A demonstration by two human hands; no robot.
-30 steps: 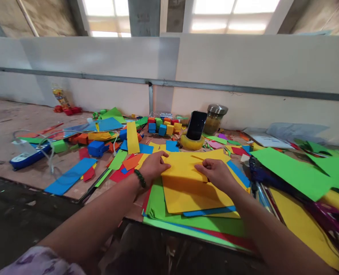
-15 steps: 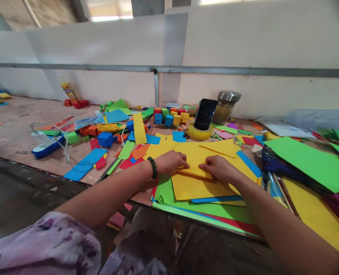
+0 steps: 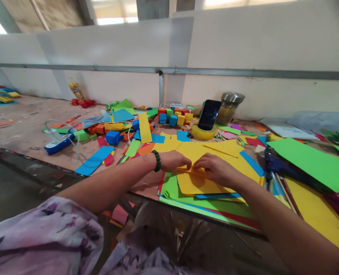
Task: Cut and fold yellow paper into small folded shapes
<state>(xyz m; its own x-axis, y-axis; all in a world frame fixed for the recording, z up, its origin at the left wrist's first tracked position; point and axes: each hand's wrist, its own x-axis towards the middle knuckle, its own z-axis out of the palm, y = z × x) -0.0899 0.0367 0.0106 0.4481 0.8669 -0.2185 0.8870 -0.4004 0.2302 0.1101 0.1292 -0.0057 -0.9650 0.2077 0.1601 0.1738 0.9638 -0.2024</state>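
My left hand (image 3: 175, 160), with a green bead bracelet (image 3: 156, 160) at the wrist, has its fingers curled down onto a folded edge of yellow paper (image 3: 191, 173). Close beside it, my right hand (image 3: 215, 167) pinches the same fold, its fingertips almost meeting the left ones. The fold lies across the front of a pile of yellow sheets (image 3: 198, 186). Under the pile, larger green sheets (image 3: 172, 190) stick out towards the table's front edge. My fingers cover part of the fold.
A phone (image 3: 209, 114) leans on a yellow tape roll (image 3: 203, 132), before a lidded jar (image 3: 229, 109). Several paper cubes (image 3: 173, 120) sit behind the pile. A blue power strip (image 3: 59, 144) with white cable is left; a green sheet (image 3: 315, 160) overlaps dark tools on the right.
My right hand has moved left along the fold, close to my left hand, and its fingers are more extended. The whole view has shifted slightly.
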